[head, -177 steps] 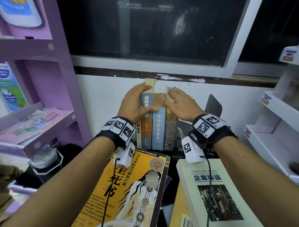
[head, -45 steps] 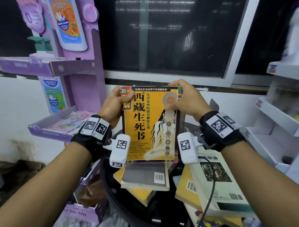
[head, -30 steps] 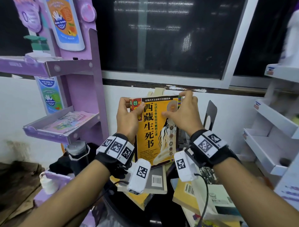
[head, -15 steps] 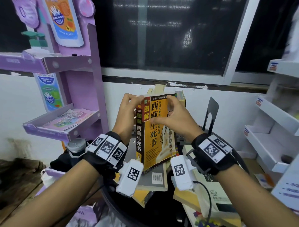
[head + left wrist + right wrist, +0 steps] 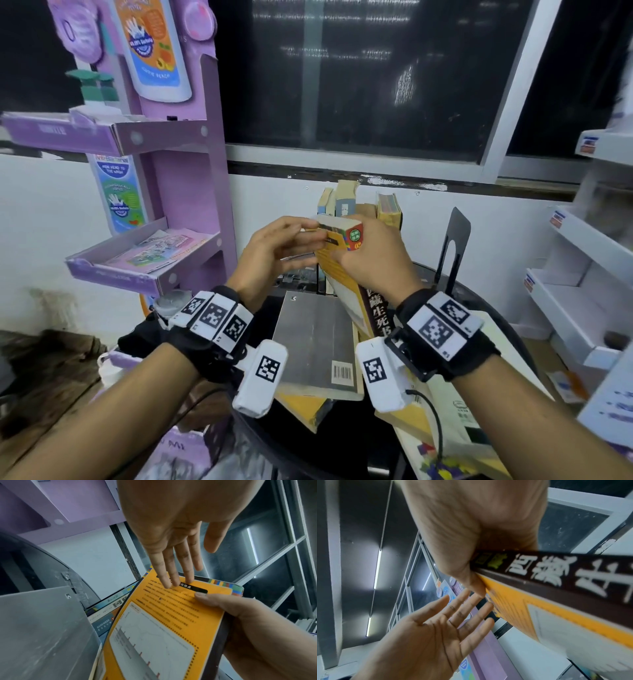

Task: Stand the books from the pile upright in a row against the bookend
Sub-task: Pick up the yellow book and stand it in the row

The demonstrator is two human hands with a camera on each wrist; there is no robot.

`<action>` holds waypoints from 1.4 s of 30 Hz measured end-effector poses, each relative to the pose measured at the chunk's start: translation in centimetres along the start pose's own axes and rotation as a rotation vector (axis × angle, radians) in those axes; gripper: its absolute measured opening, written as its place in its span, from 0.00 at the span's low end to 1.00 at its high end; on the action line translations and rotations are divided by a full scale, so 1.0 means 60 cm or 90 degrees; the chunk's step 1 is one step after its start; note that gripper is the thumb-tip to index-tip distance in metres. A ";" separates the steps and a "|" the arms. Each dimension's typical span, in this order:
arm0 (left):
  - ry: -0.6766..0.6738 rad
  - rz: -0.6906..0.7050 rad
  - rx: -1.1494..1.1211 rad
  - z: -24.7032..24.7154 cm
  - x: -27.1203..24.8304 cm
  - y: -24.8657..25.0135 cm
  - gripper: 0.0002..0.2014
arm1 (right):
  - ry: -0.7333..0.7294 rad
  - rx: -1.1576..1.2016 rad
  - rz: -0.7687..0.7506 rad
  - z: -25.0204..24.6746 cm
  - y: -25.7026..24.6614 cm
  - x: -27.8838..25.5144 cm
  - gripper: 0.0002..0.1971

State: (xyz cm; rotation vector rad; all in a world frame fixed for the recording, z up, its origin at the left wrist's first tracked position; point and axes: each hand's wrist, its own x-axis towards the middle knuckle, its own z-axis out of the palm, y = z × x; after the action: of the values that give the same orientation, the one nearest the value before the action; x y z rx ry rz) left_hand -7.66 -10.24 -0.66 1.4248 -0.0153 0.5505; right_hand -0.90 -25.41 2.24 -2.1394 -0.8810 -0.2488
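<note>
1. The thick orange paperback book with a dark brown spine and white lettering [image 5: 346, 274] is in the air, tilted with its top corner leaning away from the person, above the pile and just in front of the standing row.
2. The right hand [image 5: 373, 260] grips the orange book near its top, the thumb [image 5: 204, 597] pressed on the orange back cover and the rest of the hand wrapped over the spine [image 5: 556, 572].
3. The left hand [image 5: 274, 253] is to the left of the book with its fingers [image 5: 171, 566] straight and spread, holding nothing; three fingertips touch the back cover near its top edge.
4. Behind the orange book, the row of upright books [image 5: 346, 202] stands against the white wall, below the dark window.
5. The black metal bookend [image 5: 454, 240] stands upright to the right of the row, apart from the hands.
6. Below the hands, a grey-covered book with a barcode [image 5: 315, 342] lies flat on top of the pile, with yellow and white books under and beside it.
7. These lie on the round black surface [image 5: 308, 455].
8. A purple cardboard display stand [image 5: 191, 205] is at the left, white shelving [image 5: 582, 274] at the right.
</note>
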 end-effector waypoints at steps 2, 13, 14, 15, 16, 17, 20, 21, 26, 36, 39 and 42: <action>-0.013 -0.002 0.010 -0.001 0.001 -0.002 0.13 | 0.027 0.008 -0.008 -0.007 0.001 0.003 0.16; 0.185 0.035 0.047 0.021 0.063 -0.044 0.17 | 0.094 0.072 0.020 -0.066 0.024 0.008 0.19; 0.171 0.018 0.058 0.025 0.070 -0.046 0.20 | 0.097 0.078 0.020 -0.072 0.024 0.008 0.18; 0.152 0.004 0.072 0.029 0.077 -0.047 0.22 | 0.099 0.085 0.022 -0.079 0.022 0.007 0.18; 0.129 -0.010 0.083 0.032 0.084 -0.049 0.23 | 0.101 0.095 0.025 -0.085 0.022 0.006 0.17; 0.104 -0.021 0.088 0.037 0.090 -0.050 0.24 | 0.103 0.105 0.028 -0.091 0.023 0.006 0.17; 0.047 -0.037 0.086 0.052 0.106 -0.047 0.26 | 0.100 0.135 0.033 -0.110 0.022 0.003 0.17; 0.030 -0.039 0.082 0.059 0.111 -0.046 0.28 | 0.102 0.155 0.035 -0.115 0.023 0.003 0.17; -0.033 -0.010 -0.026 0.095 0.126 -0.036 0.22 | 0.116 0.199 0.050 -0.126 0.025 0.005 0.20; 0.014 0.019 -0.143 0.119 0.151 -0.020 0.21 | 0.011 0.036 0.014 -0.190 0.003 0.011 0.16; -0.015 0.030 -0.113 0.136 0.157 -0.013 0.19 | -0.090 -0.068 0.047 -0.224 -0.008 0.012 0.19; -0.038 0.043 -0.096 0.158 0.163 -0.009 0.19 | -0.137 -0.116 0.079 -0.242 -0.008 0.005 0.25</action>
State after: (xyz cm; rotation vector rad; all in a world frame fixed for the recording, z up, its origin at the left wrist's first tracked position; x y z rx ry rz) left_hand 4.04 -15.72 3.67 1.2961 -0.1512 0.5505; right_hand 0.60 -35.75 12.37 -2.4141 -0.8693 -0.0364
